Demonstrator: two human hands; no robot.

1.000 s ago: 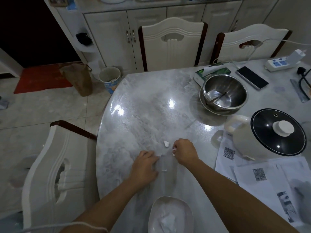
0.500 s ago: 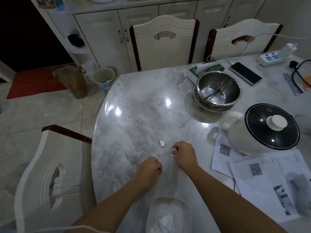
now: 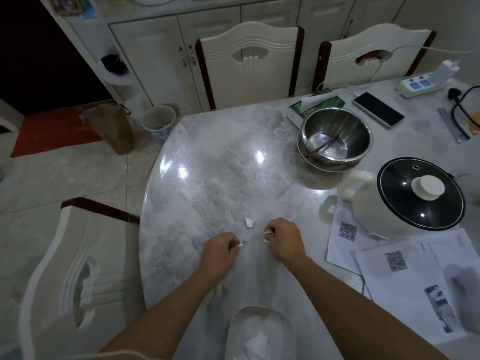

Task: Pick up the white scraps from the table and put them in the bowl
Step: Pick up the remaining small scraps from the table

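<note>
One white scrap (image 3: 249, 222) lies loose on the grey marble table (image 3: 213, 178), just beyond both hands. My left hand (image 3: 219, 252) is closed, pinching a small white scrap (image 3: 240, 245) at its fingertips. My right hand (image 3: 284, 239) is closed on another white scrap (image 3: 267, 235) that pokes out by the thumb. The white bowl (image 3: 235, 323) sits at the table's near edge between my forearms, with white scraps (image 3: 257, 344) piled inside it.
A steel bowl (image 3: 335, 139) with a utensil stands at the back right, a white pot with a black lid (image 3: 405, 196) to the right, printed papers (image 3: 400, 266) beside it. A phone (image 3: 379, 109), tissue box and power strip lie farther back. A white chair (image 3: 78, 268) stands left.
My left hand has closed from flat on the table into a pinch on a small scrap and lifted slightly. My right hand has stayed closed on its scrap.
</note>
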